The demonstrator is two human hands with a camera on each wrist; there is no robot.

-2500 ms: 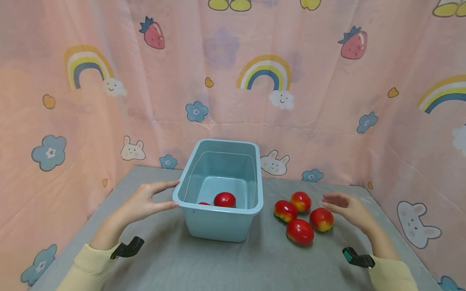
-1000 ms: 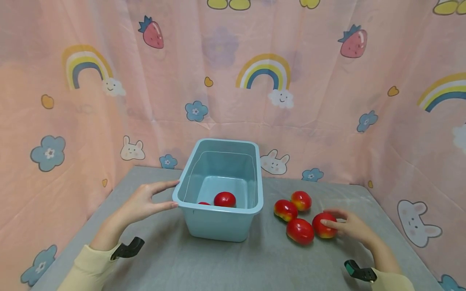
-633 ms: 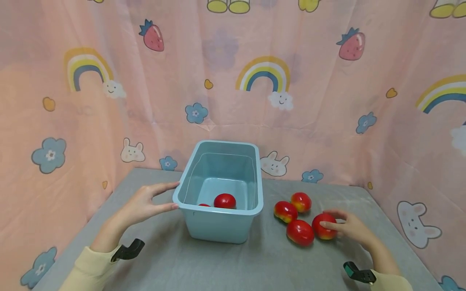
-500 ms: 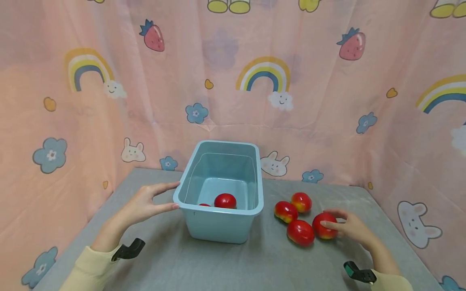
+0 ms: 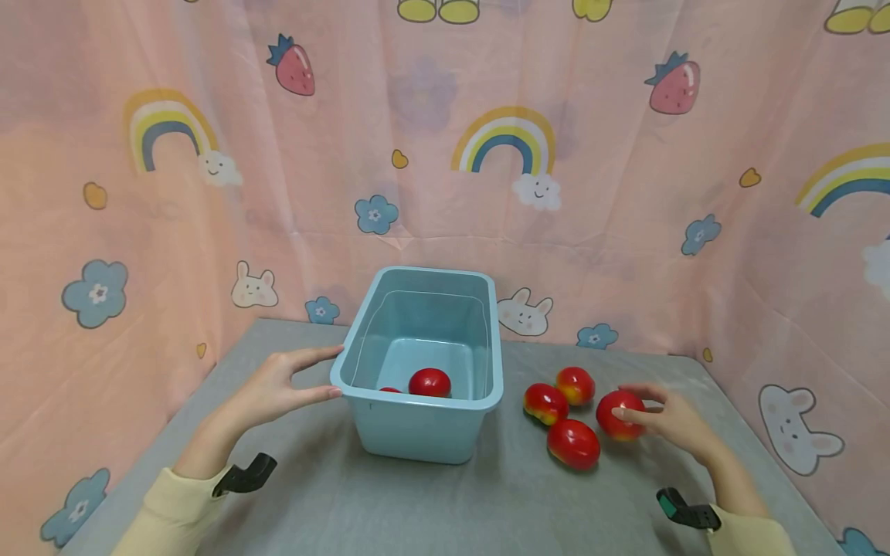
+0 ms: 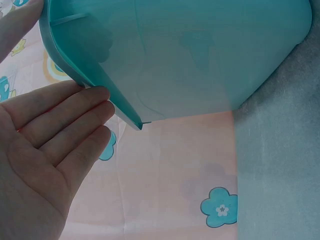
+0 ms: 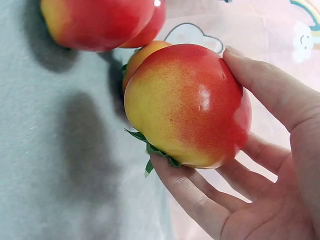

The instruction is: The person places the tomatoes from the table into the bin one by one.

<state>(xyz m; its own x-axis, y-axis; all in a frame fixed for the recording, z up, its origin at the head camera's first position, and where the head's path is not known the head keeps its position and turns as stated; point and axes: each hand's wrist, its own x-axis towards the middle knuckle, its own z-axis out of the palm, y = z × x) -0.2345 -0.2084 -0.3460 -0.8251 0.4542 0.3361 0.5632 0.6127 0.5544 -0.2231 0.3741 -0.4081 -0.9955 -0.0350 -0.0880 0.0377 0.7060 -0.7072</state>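
My left hand [image 5: 274,390] touches the left rim of a light blue plastic bin [image 5: 424,428] with thumb and fingertips, the fingers nearly straight and spread along the edge in the left wrist view. On the right, my right hand [image 5: 674,421] holds a glossy tomato-like fruit [image 5: 617,415] between thumb and fingers. Red shading to yellow, with green leaves at its stem end, this fruit [image 7: 187,107] hangs just above the table, its shadow apart from it. Inside the bin lies a similar red fruit [image 5: 429,382]; a second one [image 5: 389,389] is mostly hidden by the front wall.
Three more red-yellow fruits stand close together right of the bin: a front one [image 5: 573,444], a left one [image 5: 545,404] and a rear one [image 5: 575,385]. A grey cloth [image 5: 334,510] covers the table. Behind it hangs a pink patterned curtain [image 5: 598,255].
My right hand came down onto the rightmost fruit, took hold of it, and has now raised it slightly off the table. The left hand keeps its place at the bin's rim.
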